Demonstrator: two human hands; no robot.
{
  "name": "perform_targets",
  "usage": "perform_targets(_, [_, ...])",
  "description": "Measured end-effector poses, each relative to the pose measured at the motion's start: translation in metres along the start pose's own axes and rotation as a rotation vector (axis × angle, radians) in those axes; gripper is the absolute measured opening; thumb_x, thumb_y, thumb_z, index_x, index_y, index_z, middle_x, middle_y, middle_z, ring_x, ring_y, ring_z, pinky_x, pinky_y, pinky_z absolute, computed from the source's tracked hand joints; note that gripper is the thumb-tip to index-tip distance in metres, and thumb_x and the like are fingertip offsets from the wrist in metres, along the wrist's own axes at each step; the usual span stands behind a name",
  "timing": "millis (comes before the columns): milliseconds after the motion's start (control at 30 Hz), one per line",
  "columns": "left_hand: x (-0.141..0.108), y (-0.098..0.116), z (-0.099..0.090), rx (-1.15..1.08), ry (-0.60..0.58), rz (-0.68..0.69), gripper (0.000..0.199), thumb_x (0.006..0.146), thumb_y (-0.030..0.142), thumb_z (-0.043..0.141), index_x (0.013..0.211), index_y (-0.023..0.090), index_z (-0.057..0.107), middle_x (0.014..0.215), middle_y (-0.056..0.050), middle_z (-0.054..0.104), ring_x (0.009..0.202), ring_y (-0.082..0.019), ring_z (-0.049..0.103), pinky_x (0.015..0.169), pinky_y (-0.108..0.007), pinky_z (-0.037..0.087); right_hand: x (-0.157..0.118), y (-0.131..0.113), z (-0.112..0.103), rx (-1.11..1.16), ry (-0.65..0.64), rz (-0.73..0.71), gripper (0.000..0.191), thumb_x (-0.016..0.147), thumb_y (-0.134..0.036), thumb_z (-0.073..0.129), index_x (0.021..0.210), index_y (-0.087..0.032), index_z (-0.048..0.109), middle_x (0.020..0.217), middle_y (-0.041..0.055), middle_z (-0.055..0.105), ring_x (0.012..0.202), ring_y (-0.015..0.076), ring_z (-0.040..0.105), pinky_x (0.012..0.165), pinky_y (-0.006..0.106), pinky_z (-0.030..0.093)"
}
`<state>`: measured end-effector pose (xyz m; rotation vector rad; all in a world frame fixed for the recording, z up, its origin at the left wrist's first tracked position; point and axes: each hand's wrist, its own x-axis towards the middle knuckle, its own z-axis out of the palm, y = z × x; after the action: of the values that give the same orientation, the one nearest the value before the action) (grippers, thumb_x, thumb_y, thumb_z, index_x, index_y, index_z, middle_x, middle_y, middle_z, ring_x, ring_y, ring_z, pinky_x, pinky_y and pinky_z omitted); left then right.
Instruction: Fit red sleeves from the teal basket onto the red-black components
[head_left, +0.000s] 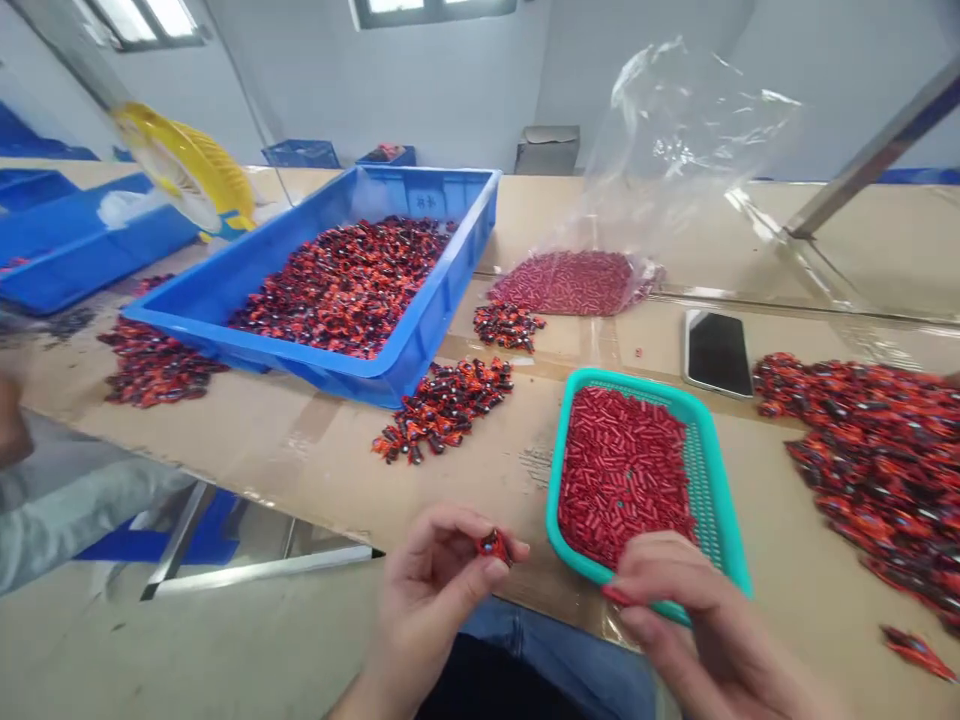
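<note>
Meanwhile, my left grip (433,585) pinched a red-black piece (492,547), my right grip (694,590) (near the green plastic basket (702,470)) a red cylinder (616,596).

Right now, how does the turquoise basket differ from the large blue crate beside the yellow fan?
The turquoise basket is smaller than the blue crate. The basket's right side is perforated, while the crate's walls look solid. The basket holds short red cylinders; the crate holds orange-red and black pieces. Both are roughly rectangular, open-topped and on the table.
</note>
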<state>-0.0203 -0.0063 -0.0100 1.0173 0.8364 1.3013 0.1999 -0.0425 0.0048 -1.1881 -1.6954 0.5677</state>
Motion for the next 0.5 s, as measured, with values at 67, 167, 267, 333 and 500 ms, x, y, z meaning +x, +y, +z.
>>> perform_targets(67, [-0.003,-0.001,0.008,0.081,-0.024,0.048,0.017,0.088,0.019,0.083,0.1,0.028,0.075,0.097,0.002,0.082,0.096,-0.015,0.08,0.089,-0.02,0.064,0.004,-0.01,0.01,0.036,-0.025,-0.047,0.006,0.105,-0.025,0.059,0.107,-0.026,0.064,0.088,0.0035,0.071,0.086,0.0195,0.07,0.076,0.031,0.061])
perform_targets(167, [-0.006,-0.004,0.013,0.28,-0.087,0.238,0.024,0.089,0.012,0.08,0.106,0.026,0.071,0.101,0.001,0.082,0.101,-0.014,0.078,0.094,-0.021,0.062,0.003,-0.013,0.018,0.045,-0.012,-0.066,0.005,0.105,-0.023,0.059,0.108,-0.024,0.062,0.087,0.0047,0.069,0.082,0.0197,0.068,0.073,0.034,0.059])
perform_targets(267, [-0.005,-0.005,0.012,0.496,-0.188,0.473,0.028,0.092,0.006,0.074,0.112,0.023,0.066,0.104,-0.002,0.082,0.098,-0.015,0.079,0.096,-0.026,0.059,0.0,-0.012,0.019,0.007,0.001,-0.076,0.004,0.103,-0.021,0.06,0.107,-0.023,0.061,0.086,0.0044,0.069,0.08,0.0195,0.067,0.072,0.034,0.059])
perform_targets(333, [-0.003,-0.004,0.011,0.669,-0.244,0.603,0.03,0.092,0.004,0.072,0.115,0.021,0.063,0.105,-0.004,0.083,0.097,-0.015,0.08,0.098,-0.029,0.056,-0.001,-0.012,0.017,-0.043,-0.017,-0.096,0.006,0.101,-0.018,0.061,0.105,-0.022,0.062,0.085,0.0037,0.07,0.08,0.0182,0.067,0.072,0.032,0.058])
perform_targets(500, [-0.002,0.001,0.006,1.009,-0.352,0.77,0.021,0.096,0.004,0.063,0.111,0.019,0.066,0.105,-0.005,0.085,0.096,-0.017,0.08,0.094,-0.031,0.052,-0.002,-0.011,0.014,-0.254,-0.034,-0.149,0.008,0.097,-0.013,0.063,0.1,-0.021,0.063,0.082,0.0031,0.071,0.073,0.017,0.066,0.068,0.03,0.057])
